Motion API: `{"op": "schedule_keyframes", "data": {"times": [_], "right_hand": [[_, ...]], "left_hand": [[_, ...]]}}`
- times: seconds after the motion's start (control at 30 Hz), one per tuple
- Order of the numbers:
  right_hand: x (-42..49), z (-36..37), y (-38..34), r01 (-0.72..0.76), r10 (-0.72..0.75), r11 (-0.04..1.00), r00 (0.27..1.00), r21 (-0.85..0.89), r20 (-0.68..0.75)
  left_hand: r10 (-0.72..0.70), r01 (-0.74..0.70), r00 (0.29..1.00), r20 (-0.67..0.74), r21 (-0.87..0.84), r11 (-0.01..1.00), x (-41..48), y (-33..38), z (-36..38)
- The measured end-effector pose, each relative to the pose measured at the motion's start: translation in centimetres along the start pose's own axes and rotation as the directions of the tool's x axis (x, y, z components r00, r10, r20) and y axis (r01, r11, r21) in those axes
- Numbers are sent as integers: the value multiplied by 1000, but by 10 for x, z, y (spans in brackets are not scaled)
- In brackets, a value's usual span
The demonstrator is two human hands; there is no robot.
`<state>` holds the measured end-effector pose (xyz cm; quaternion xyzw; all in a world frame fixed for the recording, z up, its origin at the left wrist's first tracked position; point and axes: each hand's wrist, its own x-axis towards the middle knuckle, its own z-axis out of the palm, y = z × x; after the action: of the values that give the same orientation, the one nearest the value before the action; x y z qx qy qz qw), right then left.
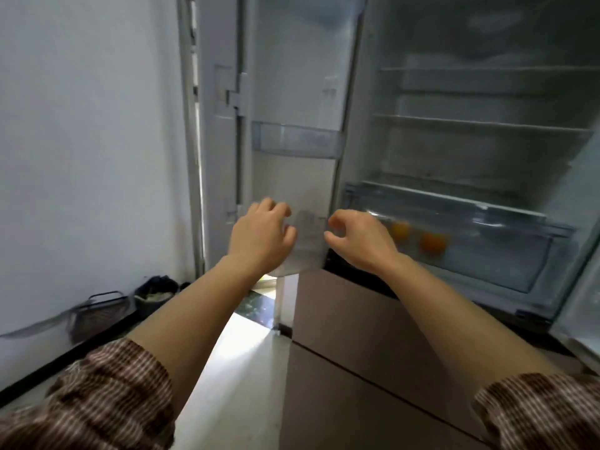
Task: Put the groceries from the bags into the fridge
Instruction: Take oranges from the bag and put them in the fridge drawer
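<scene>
The fridge (354, 131) stands open, its left door (292, 92) swung out toward me. Low on that door is a clear, blurred thing (306, 245); whether it is a door bin or a clear container, I cannot tell. My left hand (261, 237) is at its left edge with fingers curled against it, the fingertips partly hidden. My right hand (357, 238) hovers at its right edge, thumb and forefinger curved apart and holding nothing. Two oranges (433, 243) lie in the clear crisper drawer (506, 254). No grocery bag is in view.
A clear door bin (297, 139) sits higher on the left door. Glass shelves (480, 123) fill the fridge interior. Brown drawer fronts (357, 319) lie below the compartment. Against the white wall on the left stand a dark basket (97, 313) and a dark bag (159, 293).
</scene>
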<state>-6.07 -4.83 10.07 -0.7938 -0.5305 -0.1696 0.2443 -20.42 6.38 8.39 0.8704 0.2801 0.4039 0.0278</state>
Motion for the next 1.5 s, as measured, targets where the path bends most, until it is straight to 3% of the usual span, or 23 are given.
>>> {"op": "schedule_keyframes", "data": {"times": [0.23,0.47,0.67,0.87,1.2,1.5], "right_hand": [[8,75,-157,267,-267,963,956,17,117],[20,185,-349,452,-462,887,861,97,214],[24,284,-509,464,-494,870,820,169,291],[29,363,-627,470,-517,855,758,218,398],[62,504,-756,463,-578,815,679,347,452],[106,630,-828,578,-667,741,572,342,478]], "left_hand": [[-261,252,965,18,207,945,-66,-142,-88],[-515,474,857,24,355,806,-133,-306,-176],[-674,587,737,41,455,669,-194,-461,-260],[-782,678,622,45,468,567,-251,-588,-297],[-837,697,537,105,503,511,-288,-768,-297],[-753,490,564,338,598,635,-295,-912,-253]]}}
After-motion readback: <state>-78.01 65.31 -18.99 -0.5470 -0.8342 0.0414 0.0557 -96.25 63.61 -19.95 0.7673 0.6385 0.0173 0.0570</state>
